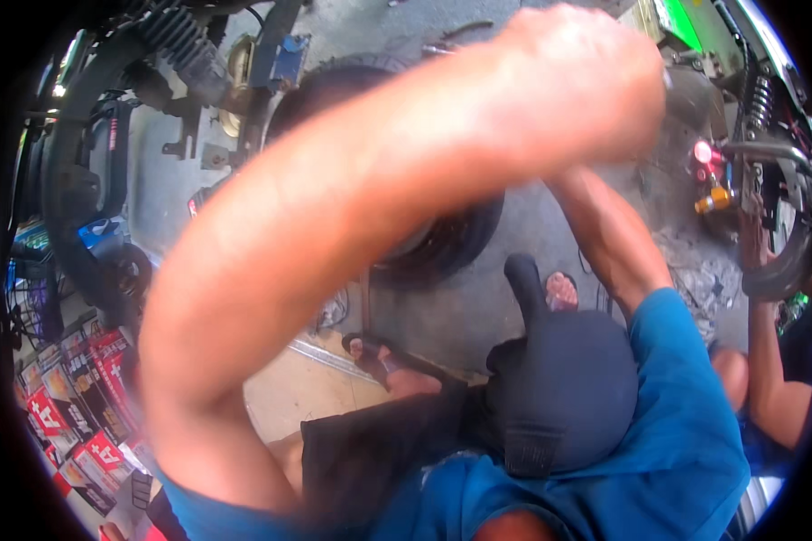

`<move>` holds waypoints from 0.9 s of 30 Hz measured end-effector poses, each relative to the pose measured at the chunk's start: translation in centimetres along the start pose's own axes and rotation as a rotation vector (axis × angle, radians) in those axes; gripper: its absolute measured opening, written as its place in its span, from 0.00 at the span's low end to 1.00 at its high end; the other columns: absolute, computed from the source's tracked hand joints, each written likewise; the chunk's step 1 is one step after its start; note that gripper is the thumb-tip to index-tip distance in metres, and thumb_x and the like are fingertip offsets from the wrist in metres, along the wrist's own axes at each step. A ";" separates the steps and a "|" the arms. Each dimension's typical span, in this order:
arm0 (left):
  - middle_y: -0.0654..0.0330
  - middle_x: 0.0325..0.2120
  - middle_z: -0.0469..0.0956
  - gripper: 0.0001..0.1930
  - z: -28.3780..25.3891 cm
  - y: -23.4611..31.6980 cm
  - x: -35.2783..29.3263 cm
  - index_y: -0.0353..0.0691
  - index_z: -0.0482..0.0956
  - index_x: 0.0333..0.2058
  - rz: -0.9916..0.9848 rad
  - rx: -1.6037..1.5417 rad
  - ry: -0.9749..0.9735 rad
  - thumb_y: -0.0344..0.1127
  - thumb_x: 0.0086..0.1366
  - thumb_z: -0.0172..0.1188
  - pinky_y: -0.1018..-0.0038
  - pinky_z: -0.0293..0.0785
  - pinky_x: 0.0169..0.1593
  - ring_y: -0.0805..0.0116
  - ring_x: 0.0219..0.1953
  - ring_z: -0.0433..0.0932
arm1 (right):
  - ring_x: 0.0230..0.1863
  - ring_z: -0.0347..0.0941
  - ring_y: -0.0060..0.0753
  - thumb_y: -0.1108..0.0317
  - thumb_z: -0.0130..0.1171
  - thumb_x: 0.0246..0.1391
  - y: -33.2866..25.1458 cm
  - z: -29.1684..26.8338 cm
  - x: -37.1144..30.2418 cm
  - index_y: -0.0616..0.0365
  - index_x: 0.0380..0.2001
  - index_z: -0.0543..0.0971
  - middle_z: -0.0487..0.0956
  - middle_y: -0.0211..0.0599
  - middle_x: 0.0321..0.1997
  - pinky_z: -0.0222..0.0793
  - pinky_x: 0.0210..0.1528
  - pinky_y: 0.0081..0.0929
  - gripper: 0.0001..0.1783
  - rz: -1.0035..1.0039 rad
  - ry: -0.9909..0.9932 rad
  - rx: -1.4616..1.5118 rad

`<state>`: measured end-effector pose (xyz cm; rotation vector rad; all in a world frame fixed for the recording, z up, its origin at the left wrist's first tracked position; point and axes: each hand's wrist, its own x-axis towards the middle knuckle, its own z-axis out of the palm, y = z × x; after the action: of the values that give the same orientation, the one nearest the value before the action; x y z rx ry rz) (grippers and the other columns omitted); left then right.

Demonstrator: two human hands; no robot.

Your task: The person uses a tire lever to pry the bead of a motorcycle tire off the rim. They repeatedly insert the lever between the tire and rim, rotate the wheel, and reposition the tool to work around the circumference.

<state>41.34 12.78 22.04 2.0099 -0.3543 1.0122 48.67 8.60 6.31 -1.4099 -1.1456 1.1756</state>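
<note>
My left hand (pixel 595 86) is raised close in front, its forearm sweeping from lower left across the middle. It is blurred, with the fingers curled in like a fist; whatever they may grip is hidden. From the lower right comes my right forearm (pixel 609 230) in a blue sleeve, passing behind the left wrist. That covers the right hand, so its fingers do not show. Beneath the left forearm a black tyre (pixel 465 236) lies on the grey floor, its middle covered by the arm.
A motorcycle with a coil-spring shock absorber (pixel 761 101) stands at right; a co-worker's arm (pixel 774 388) is below it. Red, white and black boxes (pixel 81 397) fill the lower left. Dark vehicle parts (pixel 176 54) stand upper left. A dark grey cap (pixel 568 388) shows below centre.
</note>
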 end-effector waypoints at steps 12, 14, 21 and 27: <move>0.45 0.38 0.81 0.23 -16.1 16.7 -11.2 0.27 0.76 0.50 -1.436 -0.252 -0.214 0.37 0.59 0.63 0.69 0.79 0.42 0.64 0.40 0.82 | 0.49 0.75 0.39 0.57 0.69 0.36 0.5 -0.7 -0.6 0.81 0.64 0.49 0.75 0.56 0.50 0.70 0.53 0.27 0.60 0.221 -0.036 0.380; 0.47 0.38 0.81 0.22 -15.4 17.1 -12.0 0.26 0.73 0.52 -1.426 -0.254 -0.379 0.32 0.60 0.60 0.69 0.78 0.42 0.63 0.38 0.82 | 0.51 0.74 0.40 0.56 0.69 0.36 1.6 -0.7 -0.2 0.81 0.65 0.43 0.74 0.57 0.52 0.69 0.55 0.27 0.64 0.225 -0.038 0.371; 0.51 0.31 0.78 0.20 -8.0 18.8 -21.1 0.30 0.65 0.53 -1.718 0.151 -0.029 0.29 0.64 0.54 0.72 0.75 0.28 0.68 0.27 0.79 | 0.54 0.71 0.40 0.56 0.69 0.36 0.3 -0.3 -0.2 0.80 0.65 0.45 0.72 0.56 0.54 0.65 0.58 0.28 0.62 0.214 -0.058 0.328; 0.51 0.30 0.78 0.19 -5.7 18.4 -17.6 0.28 0.69 0.52 -1.847 0.101 0.164 0.31 0.65 0.51 0.70 0.75 0.27 0.69 0.24 0.80 | 0.53 0.72 0.38 0.56 0.68 0.37 0.8 -0.7 -0.3 0.78 0.64 0.52 0.73 0.54 0.53 0.66 0.57 0.27 0.56 0.240 -0.046 0.368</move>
<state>16.80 4.08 20.63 1.3795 1.4236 -0.0683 49.41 8.12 5.61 -1.2610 -0.7533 1.5075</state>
